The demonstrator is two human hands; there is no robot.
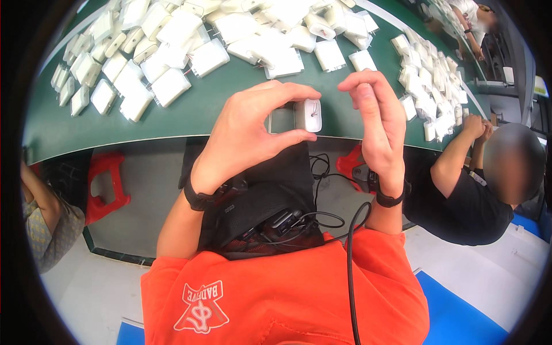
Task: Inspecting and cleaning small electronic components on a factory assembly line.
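L hand (pixel 244 123) bends into a wide C, gripping a white box (pixel 309 118) btwn thumb and fingertips: index on the upper side, thumb on the lower. Steady hold, I'd say; best w/ light, even pressure on those two opposite sides, tips off the end face b/c a thin wire (pixel 314 113) shows there and prob. snags easily. Wrist should be kept level too, imo.

Beyond that hand, a big pile of white boxes (pixel 172 86) spreads over the green table (pixel 172 123). Back to the held one: it sits at the fingertips, just R of the palm and apart from it, end face turned up to view, over the table's near edge. Something see-through shows btwn box and palm; clear case, maybe, can't tell.

Moving R: R hand (pixel 379 123) is up, fingers curled, thumb close to the index, near the box but not touching it. Anything pinched there? Can't tell. Farther R, a second pile of white boxes (pixel 424 77), w/ a co-worker's forearm (pixel 451 158) just beside it.
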